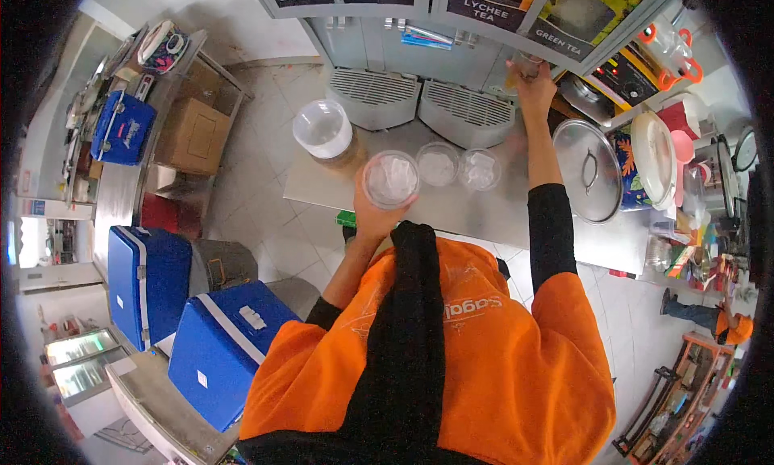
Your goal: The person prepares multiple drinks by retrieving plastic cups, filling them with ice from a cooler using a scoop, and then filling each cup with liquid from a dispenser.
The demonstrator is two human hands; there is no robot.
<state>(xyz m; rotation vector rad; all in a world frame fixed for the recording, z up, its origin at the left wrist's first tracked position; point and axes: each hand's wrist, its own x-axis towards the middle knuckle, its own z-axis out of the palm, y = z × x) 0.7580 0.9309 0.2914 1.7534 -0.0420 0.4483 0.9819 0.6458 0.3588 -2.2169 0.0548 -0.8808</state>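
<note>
My left hand (376, 218) is wrapped around a clear plastic cup (393, 177) of ice, held at the near edge of the steel counter (465, 208). Two more clear cups with ice, the middle cup (438, 164) and the right-hand cup (481, 169), stand to its right. My right hand (536, 95) reaches far forward and grips a small clear container (527, 67) under the right end of the drink dispenser (375, 44). Something brownish shows by that container; its contents are not clear.
Two grated drip trays, left (375, 95) and right (468, 111), sit before the dispenser. A white plastic tub (323, 129) stands left, a steel lid (588, 171) right. Blue cooler boxes (224, 344) are at left. Another person (707, 317) is at far right.
</note>
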